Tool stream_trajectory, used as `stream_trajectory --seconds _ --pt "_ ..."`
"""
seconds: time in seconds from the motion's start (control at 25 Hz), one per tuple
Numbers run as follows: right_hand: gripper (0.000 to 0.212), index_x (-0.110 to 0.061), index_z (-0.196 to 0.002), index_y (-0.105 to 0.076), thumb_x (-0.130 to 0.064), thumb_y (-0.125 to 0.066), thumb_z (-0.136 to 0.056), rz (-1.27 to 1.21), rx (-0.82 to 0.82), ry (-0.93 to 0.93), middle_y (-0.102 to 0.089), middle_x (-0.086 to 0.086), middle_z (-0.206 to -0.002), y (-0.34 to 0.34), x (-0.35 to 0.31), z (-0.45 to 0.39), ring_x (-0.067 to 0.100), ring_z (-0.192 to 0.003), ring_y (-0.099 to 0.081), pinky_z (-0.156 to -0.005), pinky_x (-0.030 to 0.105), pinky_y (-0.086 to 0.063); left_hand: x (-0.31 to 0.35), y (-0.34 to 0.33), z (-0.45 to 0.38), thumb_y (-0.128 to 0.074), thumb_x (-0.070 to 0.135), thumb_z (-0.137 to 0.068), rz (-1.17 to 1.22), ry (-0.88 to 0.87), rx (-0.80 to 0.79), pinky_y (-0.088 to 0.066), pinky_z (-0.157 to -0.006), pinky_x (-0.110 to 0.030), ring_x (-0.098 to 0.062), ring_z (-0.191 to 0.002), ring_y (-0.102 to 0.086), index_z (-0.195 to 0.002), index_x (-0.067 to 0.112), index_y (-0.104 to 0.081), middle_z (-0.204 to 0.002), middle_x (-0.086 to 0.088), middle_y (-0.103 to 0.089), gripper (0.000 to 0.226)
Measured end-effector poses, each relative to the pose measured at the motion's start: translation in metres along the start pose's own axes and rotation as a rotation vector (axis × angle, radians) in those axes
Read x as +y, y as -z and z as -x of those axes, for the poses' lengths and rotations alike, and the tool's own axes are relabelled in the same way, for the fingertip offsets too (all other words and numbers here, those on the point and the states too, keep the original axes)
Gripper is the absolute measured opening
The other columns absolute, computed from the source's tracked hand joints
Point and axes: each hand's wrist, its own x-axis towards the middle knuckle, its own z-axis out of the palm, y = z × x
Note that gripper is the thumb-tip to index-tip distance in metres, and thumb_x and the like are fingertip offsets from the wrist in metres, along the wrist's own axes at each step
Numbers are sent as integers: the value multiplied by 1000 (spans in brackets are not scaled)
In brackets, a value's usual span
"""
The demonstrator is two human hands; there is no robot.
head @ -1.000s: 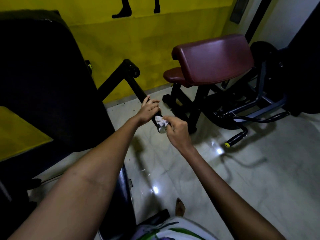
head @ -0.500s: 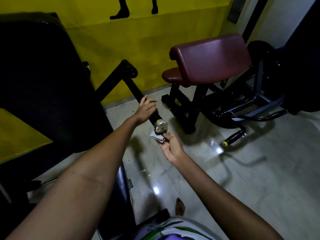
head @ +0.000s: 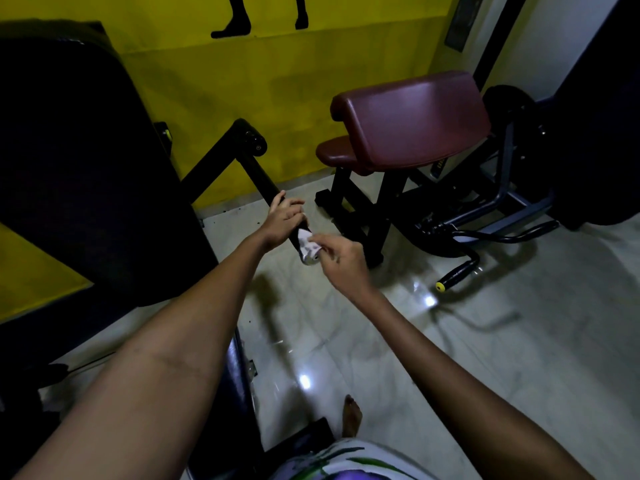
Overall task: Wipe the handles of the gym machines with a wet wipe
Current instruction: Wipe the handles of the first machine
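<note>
A black machine handle (head: 260,178) slants down from a joint near the yellow wall to a metal end cap. My left hand (head: 284,219) grips the handle just above its lower end. A crumpled white wet wipe (head: 307,244) lies over the handle's tip, and my right hand (head: 341,258) pinches it there, pressing it against the end cap, which is mostly hidden under the wipe.
A maroon padded curl bench (head: 412,123) stands to the right with a black curved bar (head: 498,237) and a yellow-tipped grip (head: 453,277) low over the shiny tile floor (head: 485,341). A large dark machine pad (head: 76,168) fills the left. My bare foot (head: 351,415) shows at the bottom.
Half a second ago my right hand held the wipe just below the bare end cap; it has risen and laid the wipe over the handle's tip again. My left hand kept its grip.
</note>
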Motion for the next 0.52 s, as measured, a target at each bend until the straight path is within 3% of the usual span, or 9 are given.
stream_trajectory --seconds 0.08,0.12,0.2,0.32,0.44,0.52 --pt "26 -4 -90 -71 -9 -47 -80 337 -65 391 -68 14 -100 4 3 8 27 -91 -64 -72 29 -51 -1 -1 0 -41 24 -95 14 7 -16 1 -113 -30 -24 -144 -2 -89 3 -65 -142 -9 -41 32" --pt "25 -3 -87 -70 -12 -46 -82 423 -65 487 -66 14 -97 6 6 14 29 -89 -63 -68 31 -52 -1 -2 0 -41 28 -92 14 13 -24 2 -113 -30 -24 -144 -2 -89 4 -66 -142 -8 -41 34" --pt "23 -2 -83 -68 -13 -47 -82 439 -7 444 -62 14 -88 9 18 23 28 -81 -58 -59 34 -51 1 -2 0 -42 28 -92 9 24 -17 2 -113 -29 -24 -144 -2 -89 5 -66 -142 -7 -40 34" --pt "20 -5 -82 -68 -12 -49 -77 332 72 242 -59 11 -81 3 27 30 20 -76 -51 -59 36 -46 3 -2 0 -43 18 -96 21 36 15 2 -114 -29 -24 -144 -2 -91 1 -67 -142 -10 -41 29" --pt "22 -7 -87 -69 -13 -50 -78 330 -7 262 -60 10 -83 -5 25 37 24 -76 -57 -59 33 -49 2 -2 1 -37 35 -82 13 23 -7 3 -114 -30 -25 -144 -3 -89 3 -67 -140 -9 -42 45" --pt "23 -7 -87 -70 -13 -50 -78 311 37 203 -60 10 -82 -6 24 38 23 -76 -57 -59 33 -48 2 -2 1 -37 35 -82 3 22 -2 3 -114 -30 -25 -144 -4 -87 5 -67 -140 -9 -42 43"
